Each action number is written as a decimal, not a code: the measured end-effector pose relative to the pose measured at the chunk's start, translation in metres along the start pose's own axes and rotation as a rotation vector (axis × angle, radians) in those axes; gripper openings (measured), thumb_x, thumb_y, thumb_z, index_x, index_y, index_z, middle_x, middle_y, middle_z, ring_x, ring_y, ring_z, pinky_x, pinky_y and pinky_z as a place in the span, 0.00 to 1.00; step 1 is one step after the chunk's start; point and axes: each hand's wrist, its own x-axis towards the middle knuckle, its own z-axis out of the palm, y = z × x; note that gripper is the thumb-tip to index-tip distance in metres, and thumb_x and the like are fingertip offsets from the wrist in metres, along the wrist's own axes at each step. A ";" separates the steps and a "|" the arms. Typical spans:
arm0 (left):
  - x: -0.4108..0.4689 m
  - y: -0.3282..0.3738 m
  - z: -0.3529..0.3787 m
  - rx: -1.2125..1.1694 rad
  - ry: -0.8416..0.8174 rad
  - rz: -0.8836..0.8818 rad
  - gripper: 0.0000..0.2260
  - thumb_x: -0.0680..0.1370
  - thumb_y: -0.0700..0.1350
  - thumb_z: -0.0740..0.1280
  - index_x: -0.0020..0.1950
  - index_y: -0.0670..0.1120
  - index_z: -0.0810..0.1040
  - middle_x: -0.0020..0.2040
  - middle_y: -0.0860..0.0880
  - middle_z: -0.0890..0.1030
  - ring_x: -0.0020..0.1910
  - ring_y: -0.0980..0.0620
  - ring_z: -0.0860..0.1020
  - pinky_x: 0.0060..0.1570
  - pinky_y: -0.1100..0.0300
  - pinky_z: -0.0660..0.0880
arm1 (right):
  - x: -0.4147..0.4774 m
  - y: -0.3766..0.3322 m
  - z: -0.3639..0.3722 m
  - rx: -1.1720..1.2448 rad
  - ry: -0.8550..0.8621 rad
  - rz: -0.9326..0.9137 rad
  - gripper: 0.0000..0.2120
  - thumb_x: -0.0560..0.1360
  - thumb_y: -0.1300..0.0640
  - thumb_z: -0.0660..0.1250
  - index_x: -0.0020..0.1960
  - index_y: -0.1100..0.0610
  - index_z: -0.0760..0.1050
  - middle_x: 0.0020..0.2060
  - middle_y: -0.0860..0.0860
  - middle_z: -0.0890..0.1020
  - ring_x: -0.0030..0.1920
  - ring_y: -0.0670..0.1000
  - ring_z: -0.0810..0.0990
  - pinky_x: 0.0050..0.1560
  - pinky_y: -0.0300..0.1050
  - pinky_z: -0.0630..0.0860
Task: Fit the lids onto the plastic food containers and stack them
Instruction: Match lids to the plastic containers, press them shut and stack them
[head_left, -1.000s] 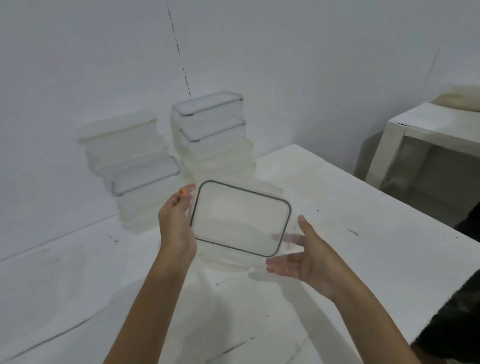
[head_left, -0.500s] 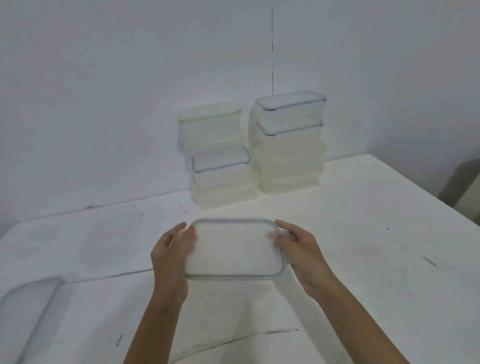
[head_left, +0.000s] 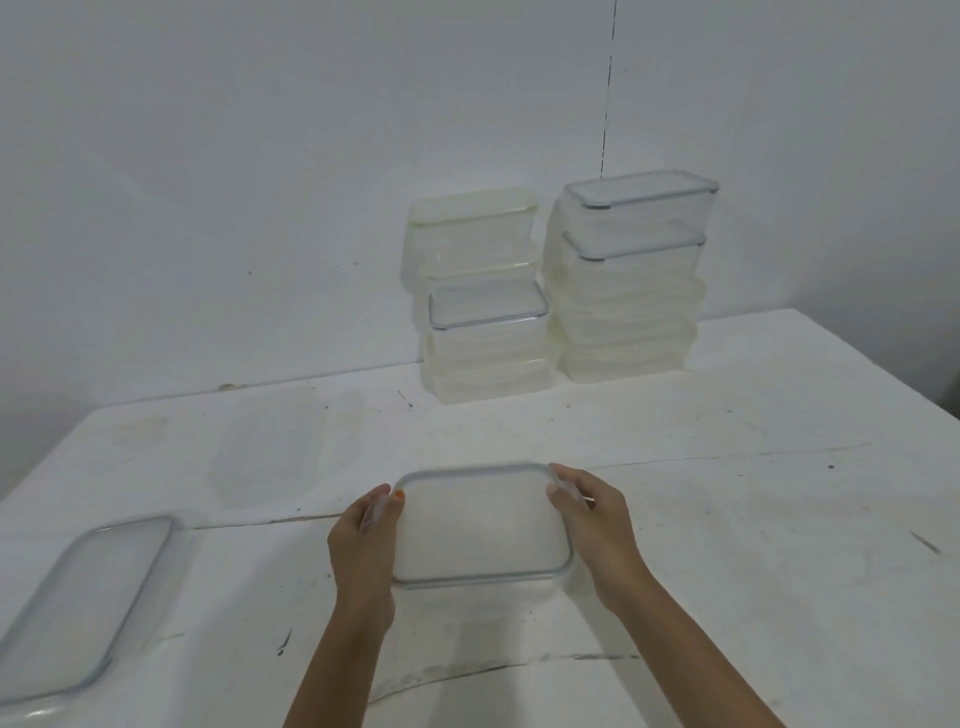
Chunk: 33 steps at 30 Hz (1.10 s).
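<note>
A clear rectangular container with a grey-rimmed lid (head_left: 480, 525) sits in front of me near the table's middle. My left hand (head_left: 363, 540) grips its left side and my right hand (head_left: 592, 525) grips its right side. Against the wall stand stacks of lidded containers: a taller stack (head_left: 631, 280) on the right, and a lower front stack (head_left: 488, 348) with another stack (head_left: 470, 234) behind it. A further grey-rimmed lidded container (head_left: 78, 603) lies at the table's left front, partly out of view.
The white table (head_left: 753, 493) is scuffed, and its right edge runs back toward the wall. A white wall stands directly behind the stacks.
The container has come down from a tilted hold in the air to level, low over the table. My view has swung left, bringing the left container into sight.
</note>
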 end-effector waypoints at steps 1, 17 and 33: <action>0.000 -0.002 -0.001 0.006 -0.013 -0.003 0.11 0.77 0.40 0.68 0.59 0.43 0.77 0.55 0.49 0.78 0.56 0.51 0.75 0.55 0.59 0.69 | -0.001 0.001 0.000 0.004 0.006 -0.001 0.12 0.77 0.61 0.66 0.59 0.52 0.78 0.57 0.48 0.79 0.59 0.50 0.75 0.64 0.48 0.72; 0.012 -0.014 0.004 0.158 -0.075 0.061 0.06 0.78 0.44 0.64 0.53 0.51 0.78 0.47 0.57 0.79 0.47 0.58 0.76 0.47 0.61 0.72 | 0.010 -0.001 0.009 -0.227 0.087 -0.033 0.14 0.79 0.60 0.59 0.63 0.56 0.75 0.57 0.52 0.73 0.55 0.50 0.73 0.55 0.42 0.66; 0.017 -0.005 -0.008 0.139 -0.229 0.025 0.06 0.78 0.43 0.66 0.53 0.49 0.80 0.49 0.55 0.80 0.48 0.61 0.77 0.45 0.67 0.72 | 0.027 0.006 0.009 -0.233 0.010 -0.023 0.11 0.81 0.55 0.57 0.55 0.53 0.78 0.53 0.56 0.80 0.50 0.52 0.76 0.54 0.47 0.70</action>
